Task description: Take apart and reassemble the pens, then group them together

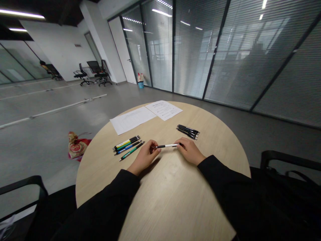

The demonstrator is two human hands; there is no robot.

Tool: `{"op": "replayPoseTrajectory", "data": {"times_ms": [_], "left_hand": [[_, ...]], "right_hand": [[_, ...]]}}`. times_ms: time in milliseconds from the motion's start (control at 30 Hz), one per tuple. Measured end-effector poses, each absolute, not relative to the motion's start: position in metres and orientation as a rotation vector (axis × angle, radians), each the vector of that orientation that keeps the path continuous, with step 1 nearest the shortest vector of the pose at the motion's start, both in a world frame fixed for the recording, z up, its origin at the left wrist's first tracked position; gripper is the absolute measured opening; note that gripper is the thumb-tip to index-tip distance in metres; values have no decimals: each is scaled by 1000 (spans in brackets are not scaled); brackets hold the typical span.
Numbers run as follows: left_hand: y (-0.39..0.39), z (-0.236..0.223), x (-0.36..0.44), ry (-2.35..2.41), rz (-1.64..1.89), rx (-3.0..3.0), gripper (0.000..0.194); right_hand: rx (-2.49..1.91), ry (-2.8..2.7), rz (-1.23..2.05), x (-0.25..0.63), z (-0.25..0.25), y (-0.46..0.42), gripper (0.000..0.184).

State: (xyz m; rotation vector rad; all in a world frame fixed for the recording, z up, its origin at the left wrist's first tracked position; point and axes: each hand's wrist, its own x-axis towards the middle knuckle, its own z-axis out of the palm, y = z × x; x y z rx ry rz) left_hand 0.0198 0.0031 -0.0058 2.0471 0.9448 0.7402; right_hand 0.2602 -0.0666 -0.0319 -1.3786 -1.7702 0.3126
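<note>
A white and black pen (pixel 167 146) is held level just above the round wooden table (pixel 160 197). My left hand (pixel 144 157) pinches its left end and my right hand (pixel 189 150) pinches its right end, so both are closed on it. Left of my left hand lie several coloured pens (pixel 127 146) side by side. Just beyond my right hand lies a bundle of black pens (pixel 187 131).
Two printed sheets, one at the back left (pixel 132 119) and one at the back middle (pixel 164 109), lie at the table's far edge. Black chair arms stand at the near left (pixel 22 187) and near right (pixel 288 159). A red and tan bag (pixel 76 146) sits on the floor to the left.
</note>
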Motion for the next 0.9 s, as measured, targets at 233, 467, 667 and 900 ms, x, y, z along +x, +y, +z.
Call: {"op": "replayPoseTrajectory", "data": {"times_ms": [233,467,667,900], "left_hand": [[6,-4,19,1111,706,2164,49],[6,-3,18,1113,632,2222,47],[5,-5,18,1041,734,2126,22],[4,-4,20,1038,695,2134,34]], "right_hand": [[-1379,-1775,303,260,-33,-66,15],[-1378,-1764,326,260,-31,-67,16],[-1380,-1760,326,260,-31,-67,16],[-1385,-1758,327,259,-30,-67,15]]}}
